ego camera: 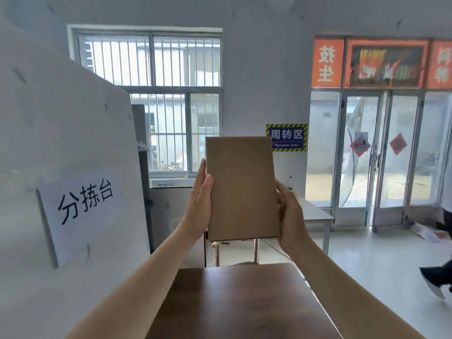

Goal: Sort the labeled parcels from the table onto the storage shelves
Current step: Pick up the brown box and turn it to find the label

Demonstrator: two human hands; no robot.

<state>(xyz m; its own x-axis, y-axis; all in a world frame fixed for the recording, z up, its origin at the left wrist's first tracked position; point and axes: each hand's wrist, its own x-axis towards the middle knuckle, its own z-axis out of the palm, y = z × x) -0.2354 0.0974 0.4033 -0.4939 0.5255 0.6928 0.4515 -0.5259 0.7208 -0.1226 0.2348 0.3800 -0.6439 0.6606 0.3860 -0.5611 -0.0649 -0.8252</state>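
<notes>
A plain brown cardboard parcel [242,189] is held upright in front of me, its blank flat face towards the camera; no label shows on this side. My left hand [200,204] grips its left edge, thumb on the front. My right hand [291,216] clasps its right edge near the bottom corner. Both arms reach out above a dark brown wooden table [234,304] at the bottom of the view. No storage shelves are visible.
A white panel [61,143] with a paper sign stands close on the left. A barred window [159,99], a white table [315,211] and glass doors [381,155] lie ahead. Another person's dark shoe [433,280] is at the right edge.
</notes>
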